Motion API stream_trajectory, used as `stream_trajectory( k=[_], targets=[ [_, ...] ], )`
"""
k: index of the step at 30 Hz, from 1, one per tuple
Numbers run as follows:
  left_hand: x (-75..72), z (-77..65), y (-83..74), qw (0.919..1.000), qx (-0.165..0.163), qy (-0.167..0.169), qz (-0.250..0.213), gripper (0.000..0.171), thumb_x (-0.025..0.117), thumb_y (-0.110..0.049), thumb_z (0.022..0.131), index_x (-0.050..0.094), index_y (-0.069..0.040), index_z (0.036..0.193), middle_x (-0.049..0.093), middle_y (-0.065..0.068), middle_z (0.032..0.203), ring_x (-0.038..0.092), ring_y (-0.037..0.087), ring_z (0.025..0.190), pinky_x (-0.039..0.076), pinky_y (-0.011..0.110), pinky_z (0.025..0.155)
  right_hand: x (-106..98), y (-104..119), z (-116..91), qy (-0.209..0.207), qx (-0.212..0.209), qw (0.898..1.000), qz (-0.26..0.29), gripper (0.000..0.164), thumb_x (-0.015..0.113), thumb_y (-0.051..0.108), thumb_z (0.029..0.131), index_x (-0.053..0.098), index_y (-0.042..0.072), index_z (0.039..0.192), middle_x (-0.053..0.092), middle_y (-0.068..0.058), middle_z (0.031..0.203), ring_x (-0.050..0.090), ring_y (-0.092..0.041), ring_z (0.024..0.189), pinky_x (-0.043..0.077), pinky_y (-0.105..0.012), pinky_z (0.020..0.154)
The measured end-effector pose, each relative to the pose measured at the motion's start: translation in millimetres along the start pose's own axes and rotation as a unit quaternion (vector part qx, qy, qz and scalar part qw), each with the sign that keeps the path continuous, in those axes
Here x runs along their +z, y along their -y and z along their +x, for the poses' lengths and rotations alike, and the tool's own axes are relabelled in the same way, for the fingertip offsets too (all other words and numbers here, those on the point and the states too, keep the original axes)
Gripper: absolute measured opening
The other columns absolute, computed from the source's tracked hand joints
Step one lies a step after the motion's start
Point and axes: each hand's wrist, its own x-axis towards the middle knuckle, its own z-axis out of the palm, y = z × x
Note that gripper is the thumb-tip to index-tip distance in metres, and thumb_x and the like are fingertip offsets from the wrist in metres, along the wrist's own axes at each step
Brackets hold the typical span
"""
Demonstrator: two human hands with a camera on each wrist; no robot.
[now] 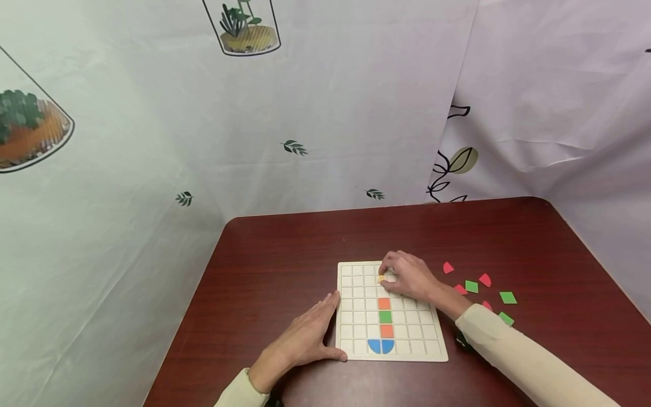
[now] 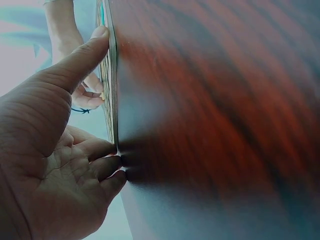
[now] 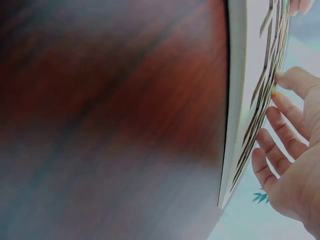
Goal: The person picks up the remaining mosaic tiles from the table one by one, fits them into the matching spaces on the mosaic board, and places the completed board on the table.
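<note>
A white grid board (image 1: 356, 311) lies on the table, its squares marked by raised lines. Down one column run an orange square (image 1: 383, 303), a green square (image 1: 385, 316) and another orange square (image 1: 386, 331). Below them, two blue quarter-circle pieces (image 1: 374, 346) sit side by side. My left hand (image 1: 305, 333) rests along the board's left edge, fingers extended, thumb at the near left corner. Over the upper part of that column, my right hand (image 1: 409, 276) pinches a small yellow piece (image 1: 381, 278) between thumb and index finger; the fingers hide part of it.
To the right of the board, several loose pieces lie on the dark red wooden table (image 1: 274, 260), among them a red quarter-circle piece (image 1: 447, 267) and a green piece (image 1: 507, 297). The right forearm passes over some. A printed white curtain (image 1: 325, 102) hangs behind the table.
</note>
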Motion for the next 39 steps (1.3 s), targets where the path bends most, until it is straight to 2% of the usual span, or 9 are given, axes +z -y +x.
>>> stream_trajectory(
  k=[39],
  targets=[
    [0.2, 0.0, -0.5, 1.0, 0.006, -0.004, -0.005, 0.128, 0.089, -0.06, 0.079, 0.02, -0.003, 0.169, 0.026, 0.012, 0.174, 0.032, 0.029, 0.158, 0.04, 0.054, 0.119, -0.7, -0.7, -0.8, 0.01, 0.004, 1.0, 0.011, 0.016, 0.09, 0.024, 0.084, 0.08, 0.021, 0.096, 0.069, 0.004, 0.109, 0.061, -0.017, 0.098, 0.054, -0.038, 0.077]
  ],
)
